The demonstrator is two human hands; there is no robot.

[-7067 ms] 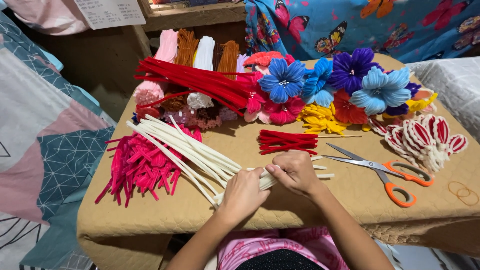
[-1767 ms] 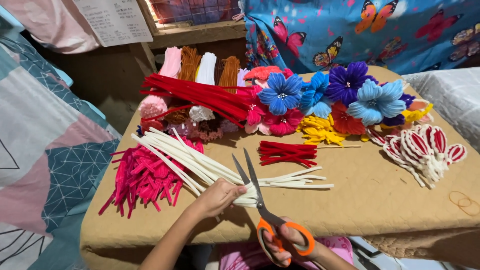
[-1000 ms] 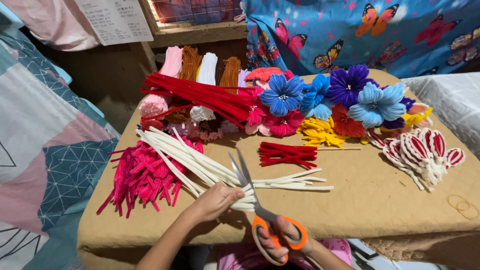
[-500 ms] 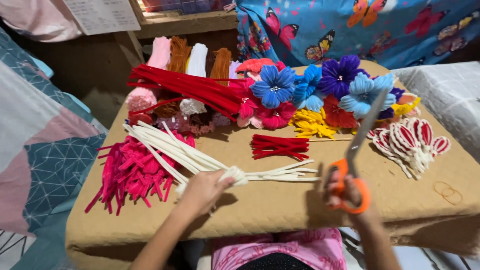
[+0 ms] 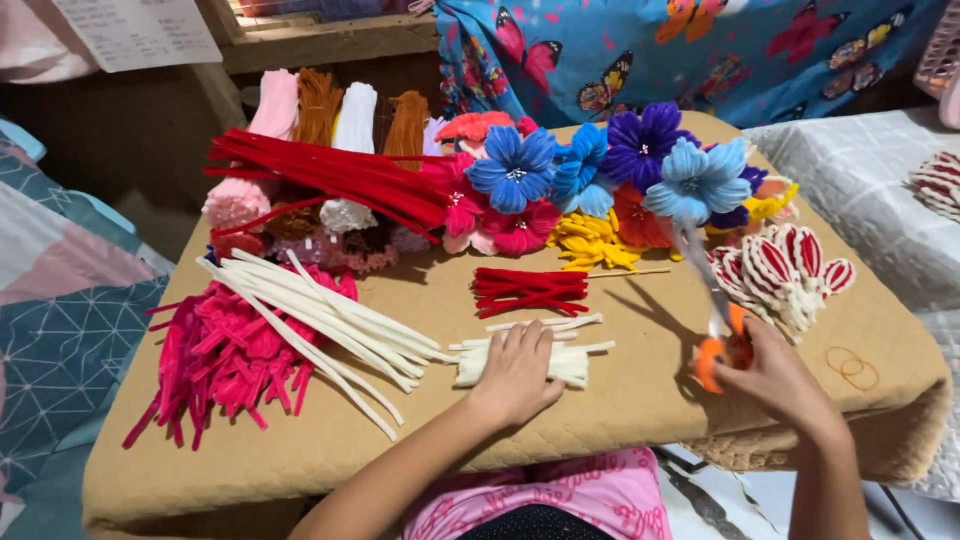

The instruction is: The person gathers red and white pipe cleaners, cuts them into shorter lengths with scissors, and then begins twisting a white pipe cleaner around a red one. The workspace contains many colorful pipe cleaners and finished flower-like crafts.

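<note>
Left hand (image 5: 518, 370), fingers spread flat, presses short white pipe-cleaner pieces (image 5: 560, 362) on the tan table (image 5: 620, 420); right hand (image 5: 775, 375), fingers closed through orange-handled scissors (image 5: 715, 320), holds them blades-up beside red-and-white petals (image 5: 780, 275).

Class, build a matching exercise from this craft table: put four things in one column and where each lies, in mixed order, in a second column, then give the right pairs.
Things
1. orange-handled scissors
2. short white stem pieces
3. pink stems
4. small red bundle

Places
A. heaped at the table's left side
B. in the right hand
C. mid-table, just before the yellow flower
D. under the left hand

Pairs: 1-B, 2-D, 3-A, 4-C
</note>
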